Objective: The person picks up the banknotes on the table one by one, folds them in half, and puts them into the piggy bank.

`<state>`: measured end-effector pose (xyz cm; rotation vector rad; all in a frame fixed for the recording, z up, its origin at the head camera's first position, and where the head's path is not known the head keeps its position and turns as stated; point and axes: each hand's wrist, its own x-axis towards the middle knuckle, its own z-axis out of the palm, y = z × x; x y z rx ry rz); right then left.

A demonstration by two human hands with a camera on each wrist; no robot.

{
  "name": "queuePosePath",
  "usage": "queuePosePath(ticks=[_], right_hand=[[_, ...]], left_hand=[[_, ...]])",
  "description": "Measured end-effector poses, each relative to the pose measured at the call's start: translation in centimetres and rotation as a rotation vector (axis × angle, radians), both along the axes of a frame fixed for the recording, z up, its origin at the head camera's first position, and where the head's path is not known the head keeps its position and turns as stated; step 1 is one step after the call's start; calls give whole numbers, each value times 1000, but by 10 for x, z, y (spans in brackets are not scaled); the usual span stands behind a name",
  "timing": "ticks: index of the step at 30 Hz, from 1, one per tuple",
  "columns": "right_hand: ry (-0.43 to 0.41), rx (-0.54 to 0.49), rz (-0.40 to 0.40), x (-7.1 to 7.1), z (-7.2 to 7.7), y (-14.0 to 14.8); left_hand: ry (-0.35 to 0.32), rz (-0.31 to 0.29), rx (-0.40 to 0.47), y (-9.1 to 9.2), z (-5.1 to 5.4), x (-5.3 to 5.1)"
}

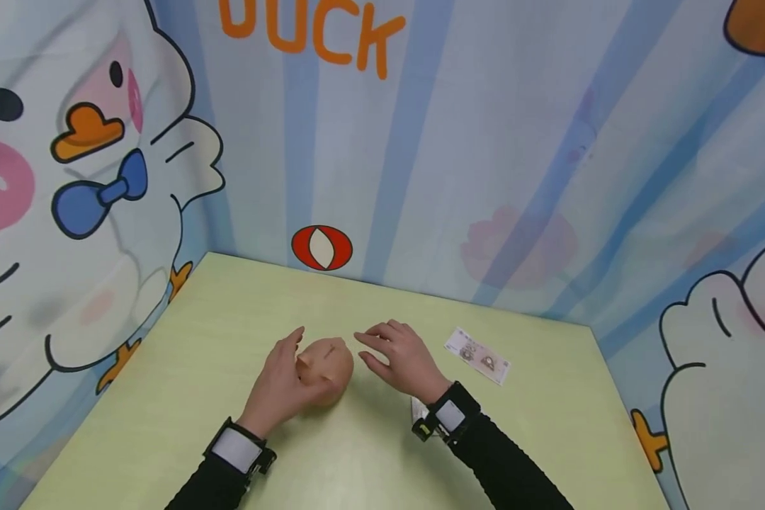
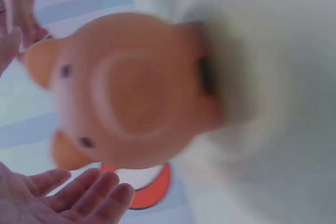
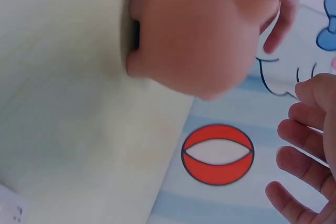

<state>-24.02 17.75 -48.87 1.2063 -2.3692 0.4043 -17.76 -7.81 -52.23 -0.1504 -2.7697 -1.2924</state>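
Note:
An orange-pink piggy bank (image 1: 328,365) stands upright on the table, its snout toward the left wrist view, where the piggy bank (image 2: 136,90) shows eyes and ears. My left hand (image 1: 279,386) is at its left side, fingers spread around it; whether they touch it I cannot tell. Relaxed and holding nothing, my right hand (image 1: 408,360) hovers a little to its right. The right wrist view has the rounded rear of the piggy bank (image 3: 197,35), with fingers of the left hand (image 3: 286,3) beyond it and the right hand (image 3: 315,145) apart from it.
A printed banknote-like paper (image 1: 478,355) lies on the pale yellow table (image 1: 548,397) at the right. Another white paper (image 1: 417,411) is partly hidden under the right wrist. A cartoon-printed curtain (image 1: 370,142) stands behind the table and along its sides.

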Motion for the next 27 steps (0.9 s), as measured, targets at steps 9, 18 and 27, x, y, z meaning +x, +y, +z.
queuePosePath(ticks=[9, 18, 27], right_hand=[[-13, -83, -123, 4, 9, 46], [-97, -72, -274, 11, 0, 98], [-276, 37, -521, 14, -21, 160]], left_hand=[[125, -80, -107, 31, 49, -9], [252, -156, -182, 68, 56, -12], [198, -309, -142, 102, 45, -4]])
